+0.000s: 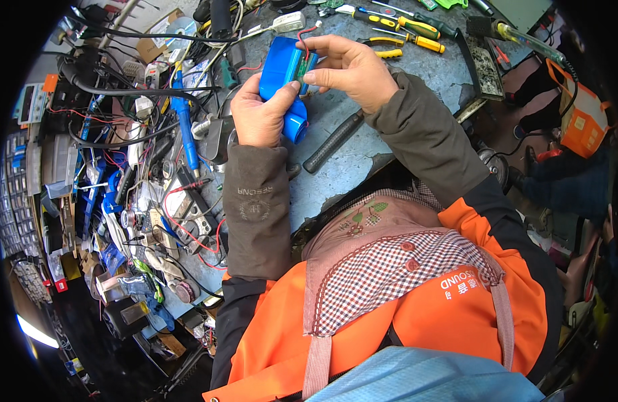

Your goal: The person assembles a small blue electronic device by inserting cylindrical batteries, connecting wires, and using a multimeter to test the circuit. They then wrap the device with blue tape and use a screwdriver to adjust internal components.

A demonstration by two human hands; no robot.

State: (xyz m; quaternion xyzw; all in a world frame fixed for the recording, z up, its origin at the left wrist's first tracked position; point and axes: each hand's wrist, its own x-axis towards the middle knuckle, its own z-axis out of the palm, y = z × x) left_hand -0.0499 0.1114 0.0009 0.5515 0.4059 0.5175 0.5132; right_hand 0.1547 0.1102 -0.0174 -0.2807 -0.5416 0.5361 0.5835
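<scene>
The blue pack (277,67), its green circuit board (303,68) exposed, is held above the tabletop (379,137). The left hand (260,115) clasps its lower part; the right hand (352,70) pinches the edge beside the board. A gentle, steady grip should spare the red wire (302,37).

A blue-grey workbench (329,187) bears screwdrivers (427,44); pliers (389,53); a black-handled tool (332,144).

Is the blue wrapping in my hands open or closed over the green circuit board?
Open there: the green circuit board shows uncovered, with the blue wrapping to its left and below it.
</scene>
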